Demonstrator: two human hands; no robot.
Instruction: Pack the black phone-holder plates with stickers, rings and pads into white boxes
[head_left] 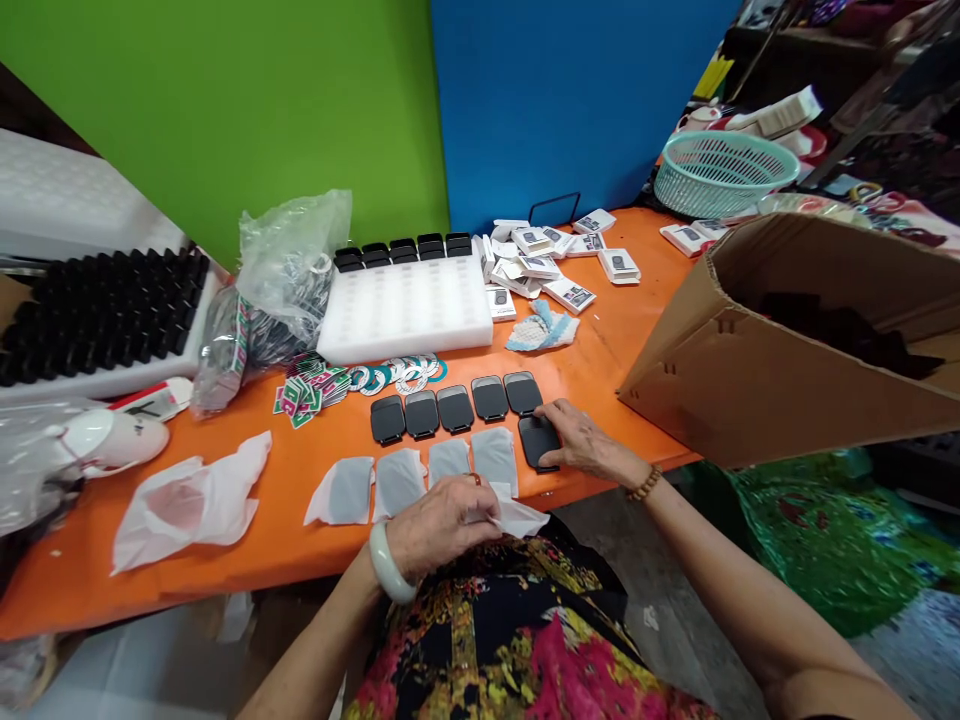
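Four sleeved pads (pixel 398 484) line the desk's (pixel 285 552) front edge; five lie bare (pixel 454 409) behind. Left hand (pixel 441 515) pinches a white sleeve (pixel 519 516); right hand (pixel 589 442) grips another pad (pixel 535 444).

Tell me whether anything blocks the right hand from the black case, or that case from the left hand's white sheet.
Nothing visible: the right hand touches the black case, and only the table edge lies between that case and the white sheet.

Bare table (pixel 607 350) lies open between the small white boxes (pixel 540 260) and the cardboard box (pixel 697 360), whose tall side blocks the right.
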